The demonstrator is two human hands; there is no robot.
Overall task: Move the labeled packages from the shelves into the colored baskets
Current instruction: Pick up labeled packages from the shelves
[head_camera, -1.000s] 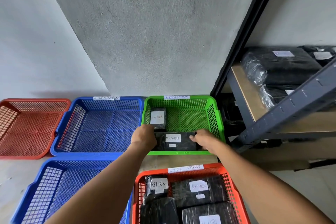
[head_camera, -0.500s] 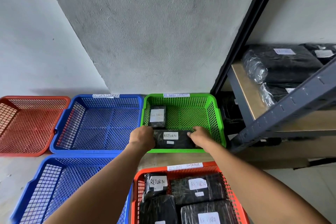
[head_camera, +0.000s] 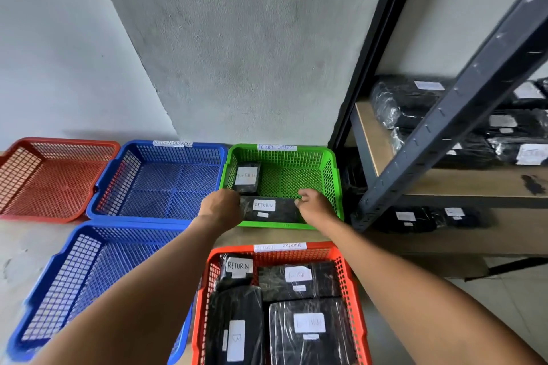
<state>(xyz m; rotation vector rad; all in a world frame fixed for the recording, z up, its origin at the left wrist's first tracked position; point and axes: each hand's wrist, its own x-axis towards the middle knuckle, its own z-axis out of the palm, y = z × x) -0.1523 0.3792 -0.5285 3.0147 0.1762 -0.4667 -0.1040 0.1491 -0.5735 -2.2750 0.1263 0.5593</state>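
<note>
A black wrapped package point(head_camera: 268, 211) with a white RETURN label lies along the front of the green basket point(head_camera: 331, 170). My left hand point(head_camera: 221, 208) holds its left end. My right hand point(head_camera: 315, 205) has curled fingers on its right end. A second labeled black package point(head_camera: 246, 177) sits in the basket's back left corner. On the wooden shelf point(head_camera: 444, 184) at the right lie several more labeled black packages point(head_camera: 412, 98).
Directly below me, a red basket point(head_camera: 351, 278) holds several labeled packages. Two blue baskets point(head_camera: 166, 184) point(head_camera: 89, 275) and another red basket point(head_camera: 50, 178) stand to the left on the floor. A dark shelf post point(head_camera: 459, 104) slants across the right side. More packages point(head_camera: 415, 218) lie under the shelf.
Both hands have moved a little deeper into the green basket with the RETURN package, which now lies low at its front. My right hand's fingers have shifted to the package's top right corner.
</note>
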